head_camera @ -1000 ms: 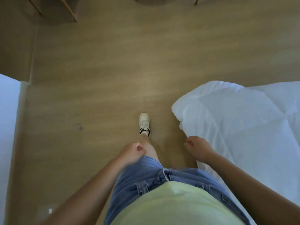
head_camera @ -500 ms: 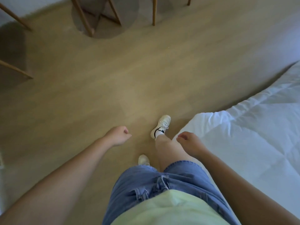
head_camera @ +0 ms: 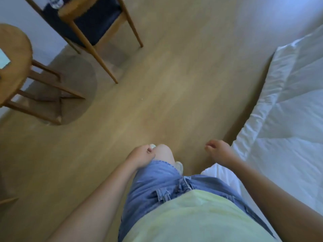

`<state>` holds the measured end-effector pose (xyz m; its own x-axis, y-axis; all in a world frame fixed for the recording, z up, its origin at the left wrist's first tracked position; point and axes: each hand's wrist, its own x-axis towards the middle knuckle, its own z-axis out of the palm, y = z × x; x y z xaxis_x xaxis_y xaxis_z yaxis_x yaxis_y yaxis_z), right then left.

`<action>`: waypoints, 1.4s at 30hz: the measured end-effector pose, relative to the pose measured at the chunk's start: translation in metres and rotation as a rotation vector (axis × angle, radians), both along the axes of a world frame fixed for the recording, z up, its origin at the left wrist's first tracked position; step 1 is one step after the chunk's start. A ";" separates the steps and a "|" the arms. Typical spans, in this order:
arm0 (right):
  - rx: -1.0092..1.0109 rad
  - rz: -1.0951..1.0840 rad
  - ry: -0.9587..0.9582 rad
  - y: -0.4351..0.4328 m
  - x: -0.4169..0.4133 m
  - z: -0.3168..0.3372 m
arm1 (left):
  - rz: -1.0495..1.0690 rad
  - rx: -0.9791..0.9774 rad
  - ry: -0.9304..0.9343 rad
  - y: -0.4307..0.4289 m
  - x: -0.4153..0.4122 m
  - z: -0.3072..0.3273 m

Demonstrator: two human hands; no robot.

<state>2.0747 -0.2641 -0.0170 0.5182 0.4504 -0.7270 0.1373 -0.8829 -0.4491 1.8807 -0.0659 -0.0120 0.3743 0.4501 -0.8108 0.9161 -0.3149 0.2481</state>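
Head camera: I see the left hand [head_camera: 141, 156] and right hand [head_camera: 219, 151] loosely curled, empty, the right near the white duvet [head_camera: 279, 123].

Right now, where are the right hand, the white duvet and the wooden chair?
right hand [head_camera: 220, 151], head view, on the back of the hand.
white duvet [head_camera: 288, 140], head view, on its quilted top.
wooden chair [head_camera: 95, 21], head view, on its dark upholstery.

Underfoot, floor [head_camera: 174, 88] is showing matt wood-grain boards; duvet [head_camera: 288, 140] is reading as white quilted cloth, creased; chair [head_camera: 82, 34] and table [head_camera: 14, 55] are showing smooth wood; shorts [head_camera: 157, 186], faded denim.
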 end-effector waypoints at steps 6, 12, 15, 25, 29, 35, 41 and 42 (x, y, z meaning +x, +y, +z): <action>-0.009 -0.239 -0.035 0.054 0.136 -0.012 | -0.127 -0.044 -0.050 0.089 0.174 -0.003; 0.027 -0.392 -0.098 0.118 0.293 0.006 | -0.356 -0.067 -0.090 0.188 0.382 0.015; 0.072 -0.493 -0.104 0.136 0.365 0.019 | -0.582 -0.016 -0.053 0.220 0.496 0.023; 0.033 -0.619 0.017 0.106 0.618 0.003 | -0.643 -0.129 -0.005 0.168 0.802 0.007; 0.034 -0.605 -0.008 0.083 0.732 0.013 | -0.808 -0.131 0.018 0.135 0.920 0.013; 0.015 -0.663 0.026 0.048 0.874 0.014 | -0.622 -0.220 -0.082 0.093 1.106 0.021; 0.046 -0.962 0.014 0.009 1.038 -0.001 | -0.793 -0.181 -0.110 0.060 1.317 -0.002; 0.053 -1.033 0.009 0.002 1.065 0.001 | -0.824 -0.145 -0.126 0.056 1.357 -0.002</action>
<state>3.1398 -0.2617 -0.0156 0.6648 -0.1793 -0.7252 -0.6801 -0.5467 -0.4884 3.2380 -0.0095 -0.0143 0.6288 -0.1122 -0.7694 0.3702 -0.8270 0.4231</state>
